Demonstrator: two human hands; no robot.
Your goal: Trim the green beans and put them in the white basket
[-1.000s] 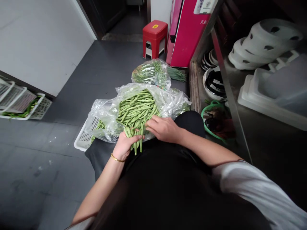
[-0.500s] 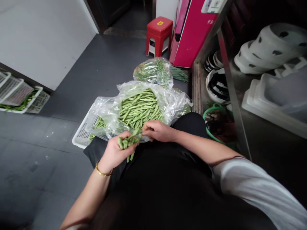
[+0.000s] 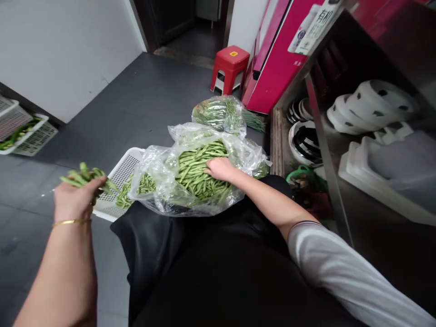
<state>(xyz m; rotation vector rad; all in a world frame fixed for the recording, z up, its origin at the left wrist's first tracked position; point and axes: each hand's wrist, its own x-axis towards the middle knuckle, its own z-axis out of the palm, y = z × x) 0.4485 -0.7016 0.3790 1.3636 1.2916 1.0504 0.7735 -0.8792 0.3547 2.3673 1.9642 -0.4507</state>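
A bunch of green beans (image 3: 82, 176) is gripped in my left hand (image 3: 75, 197), out at the left by the edge of a white perforated basket (image 3: 126, 168). Loose beans (image 3: 124, 192) lie inside that basket, partly covered by a clear plastic bag (image 3: 161, 164). The bag lies open before my knees, with a big heap of green beans (image 3: 192, 168) in it. My right hand (image 3: 220, 168) rests on the heap's right side, fingers curled down into the beans; the fingertips are partly hidden.
Behind the bag sits another clear bag of greens (image 3: 218, 111), with thin green stalks (image 3: 254, 120) beside it. A red stool (image 3: 232, 61) stands farther back. White baskets (image 3: 36, 136) are at far left. A metal shelf (image 3: 332, 168) with white containers (image 3: 371, 106) runs along the right.
My left hand has moved left with its beans, from above my lap to the white basket. My right hand has left the bunch and reached forward onto the heap in the bag.
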